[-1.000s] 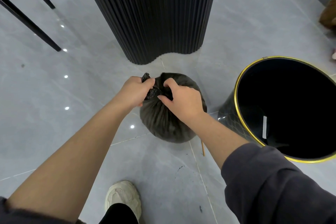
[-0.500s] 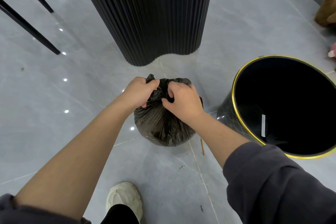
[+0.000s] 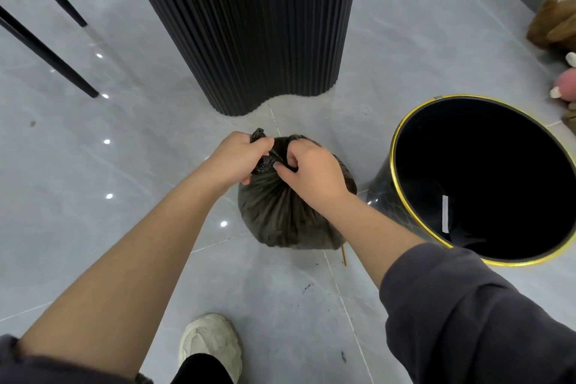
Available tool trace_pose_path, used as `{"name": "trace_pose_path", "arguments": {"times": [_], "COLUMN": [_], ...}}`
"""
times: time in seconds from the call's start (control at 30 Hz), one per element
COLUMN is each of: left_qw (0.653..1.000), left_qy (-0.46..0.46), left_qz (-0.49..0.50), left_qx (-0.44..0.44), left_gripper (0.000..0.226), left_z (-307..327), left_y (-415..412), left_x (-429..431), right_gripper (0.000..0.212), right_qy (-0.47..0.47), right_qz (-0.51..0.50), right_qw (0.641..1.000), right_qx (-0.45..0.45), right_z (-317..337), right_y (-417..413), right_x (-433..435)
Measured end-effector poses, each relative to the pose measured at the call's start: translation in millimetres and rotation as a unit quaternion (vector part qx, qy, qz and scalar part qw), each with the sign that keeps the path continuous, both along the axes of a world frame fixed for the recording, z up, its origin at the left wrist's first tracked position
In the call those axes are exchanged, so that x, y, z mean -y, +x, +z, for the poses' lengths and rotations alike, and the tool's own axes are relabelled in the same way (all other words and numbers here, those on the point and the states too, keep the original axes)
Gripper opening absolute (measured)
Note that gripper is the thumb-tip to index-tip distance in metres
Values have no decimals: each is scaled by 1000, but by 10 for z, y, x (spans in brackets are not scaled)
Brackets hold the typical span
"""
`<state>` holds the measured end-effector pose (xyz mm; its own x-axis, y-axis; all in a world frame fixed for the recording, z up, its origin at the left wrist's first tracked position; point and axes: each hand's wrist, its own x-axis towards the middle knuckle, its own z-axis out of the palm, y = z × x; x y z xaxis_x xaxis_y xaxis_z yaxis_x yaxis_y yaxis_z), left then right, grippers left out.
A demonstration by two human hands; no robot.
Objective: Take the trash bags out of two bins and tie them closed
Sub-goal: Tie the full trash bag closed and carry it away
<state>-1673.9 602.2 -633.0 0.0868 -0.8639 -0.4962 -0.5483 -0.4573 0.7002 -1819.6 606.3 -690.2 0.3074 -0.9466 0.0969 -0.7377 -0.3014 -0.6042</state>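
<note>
A full black trash bag (image 3: 280, 215) sits on the grey tile floor in the middle of the view, its neck gathered into a twisted bunch at the top. My left hand (image 3: 233, 157) grips one twisted end of the neck, with a black tip poking out above the fist. My right hand (image 3: 311, 170) pinches the other end of the neck right beside it. To the right stands a black bin with a gold rim (image 3: 393, 165), with no bag in it and a small white strip on its inner wall.
A tall black fluted column (image 3: 249, 25) rises just behind the bag. Thin black furniture legs (image 3: 46, 53) stand at the far left. Plush toys (image 3: 558, 28) lie at the right edge. My white shoe (image 3: 212, 343) is below. A thin stick (image 3: 344, 256) lies by the bag.
Both hands kept working the bag's neck, pulling the twisted ends close together. The bag lifted slightly half a second ago and now rests spread wider on the floor.
</note>
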Motion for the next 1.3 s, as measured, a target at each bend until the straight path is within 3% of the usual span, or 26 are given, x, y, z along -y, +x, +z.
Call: {"name": "trace_pose_path", "arguments": {"times": [0.17, 0.5, 0.73, 1.03, 1.3], "left_qw": [1000, 1000, 999, 998, 989], "left_qy": [7, 13, 32, 49, 101], "left_qz": [0, 16, 25, 49, 106], "left_qx": [2, 9, 13, 10, -33], "left_gripper": [32, 34, 30, 23, 14], "left_z": [10, -42, -45, -55, -39], "left_y": [-23, 16, 37, 54, 70], "left_x": [3, 14, 8, 44, 85], "right_gripper": [16, 23, 19, 18, 28], "right_qy": [-4, -63, -19, -66, -42], "right_qz": [19, 14, 6, -1, 14], "right_qw": [1000, 994, 999, 996, 998], "right_qx": [-23, -83, -46, -57, -35], "right_z": [31, -85, -42, -114, -113], "right_y": [-22, 13, 67, 80, 80], "right_x": [-23, 9, -22, 11, 37]}}
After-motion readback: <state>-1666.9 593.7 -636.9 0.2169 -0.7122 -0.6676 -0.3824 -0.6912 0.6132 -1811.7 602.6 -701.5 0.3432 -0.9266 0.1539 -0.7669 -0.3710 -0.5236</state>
